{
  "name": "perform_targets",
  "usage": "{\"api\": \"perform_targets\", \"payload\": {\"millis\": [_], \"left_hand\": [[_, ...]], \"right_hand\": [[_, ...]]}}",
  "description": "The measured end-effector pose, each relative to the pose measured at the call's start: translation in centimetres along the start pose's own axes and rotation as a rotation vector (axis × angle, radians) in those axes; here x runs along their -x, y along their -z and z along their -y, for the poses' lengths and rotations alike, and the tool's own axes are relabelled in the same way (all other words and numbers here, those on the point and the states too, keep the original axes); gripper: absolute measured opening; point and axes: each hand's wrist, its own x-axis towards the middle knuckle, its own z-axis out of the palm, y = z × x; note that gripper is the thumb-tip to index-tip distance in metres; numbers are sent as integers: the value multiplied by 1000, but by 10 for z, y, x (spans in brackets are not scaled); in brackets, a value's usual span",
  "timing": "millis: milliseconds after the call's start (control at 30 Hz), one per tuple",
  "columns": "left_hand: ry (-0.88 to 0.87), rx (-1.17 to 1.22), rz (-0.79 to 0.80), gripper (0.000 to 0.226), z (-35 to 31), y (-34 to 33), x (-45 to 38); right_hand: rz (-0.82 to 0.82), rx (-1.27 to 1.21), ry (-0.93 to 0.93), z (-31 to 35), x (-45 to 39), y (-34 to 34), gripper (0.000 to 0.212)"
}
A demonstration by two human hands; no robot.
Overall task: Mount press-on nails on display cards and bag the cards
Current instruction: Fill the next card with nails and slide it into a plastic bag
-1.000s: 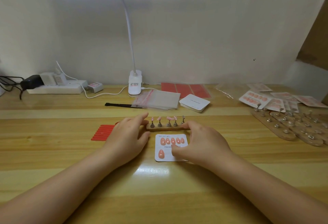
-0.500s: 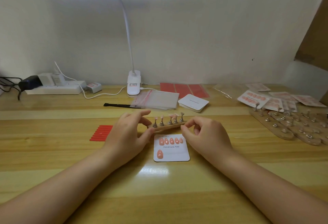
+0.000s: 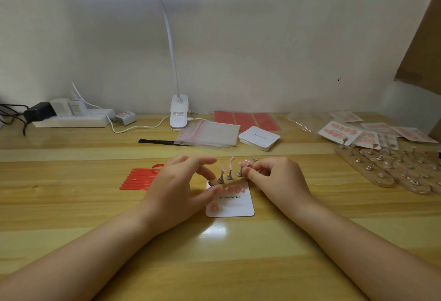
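Display card (image 3: 235, 206) flat on tabletop (image 3: 214, 265) at our 6, one row of nails plus single nail stuck. Just beyond, our left hand (image 3: 177, 193) grips wooden nail stand (image 3: 226, 181), tilted, lifted above card. Right hand (image 3: 278, 176) at 1 o'clock pinches nail off peg. Risk: tilted stand sheds nails; hard tug flicks nail away. Bags (image 3: 210, 133) at 12, finished cards (image 3: 358, 133) at 2.
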Motion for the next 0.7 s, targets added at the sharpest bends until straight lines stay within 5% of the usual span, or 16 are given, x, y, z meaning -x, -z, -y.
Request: {"api": "perform_targets", "payload": {"millis": [367,700], "left_hand": [[246,-9,-99,38,10,-4,-2],[450,-86,52,32,22,-9,-4]], "right_hand": [[-114,-78,93,6,7,-1,16],[-43,-224,183,16,15,-1,12]]}}
